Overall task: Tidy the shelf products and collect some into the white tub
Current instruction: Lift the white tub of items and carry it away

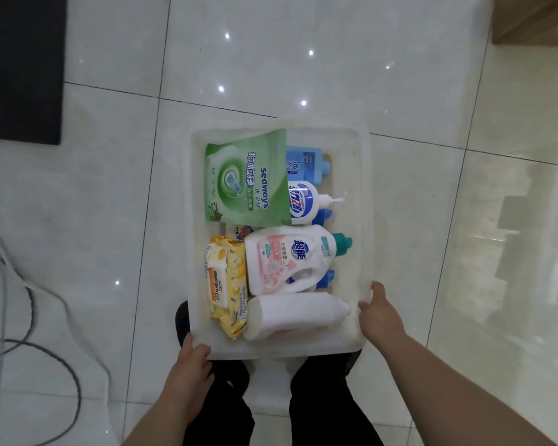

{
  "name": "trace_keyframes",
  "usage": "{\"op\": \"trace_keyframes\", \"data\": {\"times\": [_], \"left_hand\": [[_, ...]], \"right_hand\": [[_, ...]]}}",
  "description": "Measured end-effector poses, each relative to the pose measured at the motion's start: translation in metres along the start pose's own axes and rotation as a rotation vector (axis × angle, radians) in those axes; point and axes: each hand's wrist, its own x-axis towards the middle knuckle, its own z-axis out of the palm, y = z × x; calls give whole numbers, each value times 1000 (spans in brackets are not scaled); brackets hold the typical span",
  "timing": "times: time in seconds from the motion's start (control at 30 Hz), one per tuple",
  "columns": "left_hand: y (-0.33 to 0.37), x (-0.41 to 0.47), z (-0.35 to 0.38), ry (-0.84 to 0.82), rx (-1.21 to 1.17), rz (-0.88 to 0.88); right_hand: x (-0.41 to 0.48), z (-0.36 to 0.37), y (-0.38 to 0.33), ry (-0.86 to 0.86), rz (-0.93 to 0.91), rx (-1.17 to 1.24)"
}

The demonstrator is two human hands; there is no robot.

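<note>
The white tub (pixel 364 201) is held above the tiled floor, in front of my legs. My left hand (pixel 192 365) grips its near left corner. My right hand (pixel 380 313) grips the right rim near the front. Inside lie a green Seaways pouch (pixel 245 181), a light blue bottle (pixel 306 162), a white pump bottle with a blue label (pixel 303 202), a white and pink detergent jug with a teal cap (pixel 287 259), a yellow wet-wipes pack (pixel 226 284) and a plain white bottle (pixel 290 313). Blue caps show beneath the bottles.
Glossy white floor tiles (pixel 271 59) lie all around. A black mat (pixel 20 66) lies at the far left. Grey and black cables (pixel 29 304) loop over the floor at the left. A wooden furniture corner (pixel 535 20) stands at the top right.
</note>
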Motion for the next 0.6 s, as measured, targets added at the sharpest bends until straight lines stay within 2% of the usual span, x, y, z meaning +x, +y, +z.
{"op": "trace_keyframes", "data": {"times": [0.13,0.3,0.6], "left_hand": [[6,10,19,58,3,38],[52,15,46,11,66,106],[131,15,120,-70,164,109]], "right_hand": [[11,-15,-3,1,-16,27],[35,-48,-19,49,-53,85],[72,-128,-68,129,16,151]]}}
